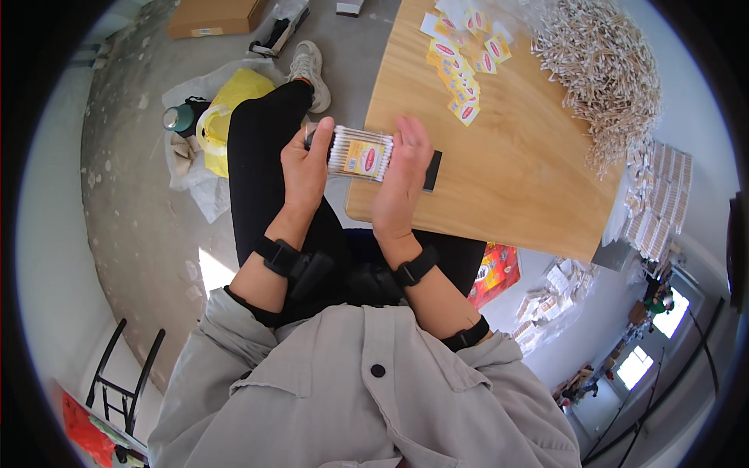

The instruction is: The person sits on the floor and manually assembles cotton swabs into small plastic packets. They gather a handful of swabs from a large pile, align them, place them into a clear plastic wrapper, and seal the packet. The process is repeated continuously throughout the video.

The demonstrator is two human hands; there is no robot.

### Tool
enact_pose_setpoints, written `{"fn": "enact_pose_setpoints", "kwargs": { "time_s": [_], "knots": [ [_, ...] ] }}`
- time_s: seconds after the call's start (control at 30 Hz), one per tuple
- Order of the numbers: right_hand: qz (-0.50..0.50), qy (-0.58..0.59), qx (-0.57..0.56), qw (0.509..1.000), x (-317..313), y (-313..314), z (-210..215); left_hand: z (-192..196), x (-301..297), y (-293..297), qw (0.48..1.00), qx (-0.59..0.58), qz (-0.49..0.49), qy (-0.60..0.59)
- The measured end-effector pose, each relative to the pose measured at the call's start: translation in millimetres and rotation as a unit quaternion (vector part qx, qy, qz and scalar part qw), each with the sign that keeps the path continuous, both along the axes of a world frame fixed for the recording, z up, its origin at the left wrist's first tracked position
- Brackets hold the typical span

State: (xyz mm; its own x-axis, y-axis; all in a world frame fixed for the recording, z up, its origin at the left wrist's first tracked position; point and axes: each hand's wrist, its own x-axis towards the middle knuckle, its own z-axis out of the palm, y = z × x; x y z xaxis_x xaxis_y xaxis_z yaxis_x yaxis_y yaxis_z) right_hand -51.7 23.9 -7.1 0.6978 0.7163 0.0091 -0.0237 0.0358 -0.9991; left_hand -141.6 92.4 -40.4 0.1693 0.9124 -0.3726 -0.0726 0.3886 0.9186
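Observation:
Over my lap, at the near left corner of the table, I hold a clear pack of cotton swabs (360, 156) between both hands. The white tips line its two ends, and a yellow and white card with a red oval shows through its face. My left hand (304, 171) grips the left end, thumb stretched along the edge. Something dark shows beside that thumb; I cannot make out what it is. My right hand (401, 179) is closed against the right end, its fingertips partly hidden. A flat black object (433, 171) lies on the table just right of this hand.
On the wooden table (499, 179) lie scattered yellow cards (462, 78) and a large heap of loose cotton swabs (601, 78). Stacked packs (659, 195) stand past the right edge. Left on the floor are a yellow bag (234, 101), a green bottle (179, 118) and a cardboard box (214, 17).

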Motion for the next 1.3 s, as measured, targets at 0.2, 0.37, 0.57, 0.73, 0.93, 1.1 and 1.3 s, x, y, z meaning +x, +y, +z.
{"fn": "enact_pose_setpoints", "kwargs": {
  "time_s": [0.2,0.37,0.57,0.73,0.93,1.1,1.3],
  "knots": [
    [-0.033,0.037,0.025,0.998,5.2,1.3,-3.0,-3.8,-3.0,2.6,0.999,-0.022,-0.005,-0.034],
    [-0.001,0.024,-0.005,1.000,-0.6,6.1,3.4,-1.6,-4.2,3.2,0.998,-0.029,-0.028,-0.051],
    [0.013,-0.072,-0.051,0.996,-8.1,9.7,6.5,2.3,-2.5,3.0,1.000,0.012,-0.027,-0.002],
    [0.009,-0.071,-0.051,0.996,-3.8,5.2,4.5,-1.9,-2.1,3.1,0.996,0.050,-0.033,0.066],
    [-0.076,0.068,-0.007,0.995,46.5,-28.3,7.4,20.4,-18.9,13.6,0.986,-0.122,-0.103,0.047],
    [-0.126,-0.030,-0.123,0.984,152.4,-71.1,5.4,43.6,-53.9,13.2,0.969,-0.007,-0.185,0.161],
    [-0.197,-0.292,-0.220,0.910,288.3,-14.9,-14.5,61.0,-38.6,-1.7,0.954,0.213,-0.030,0.208]
  ]
}}
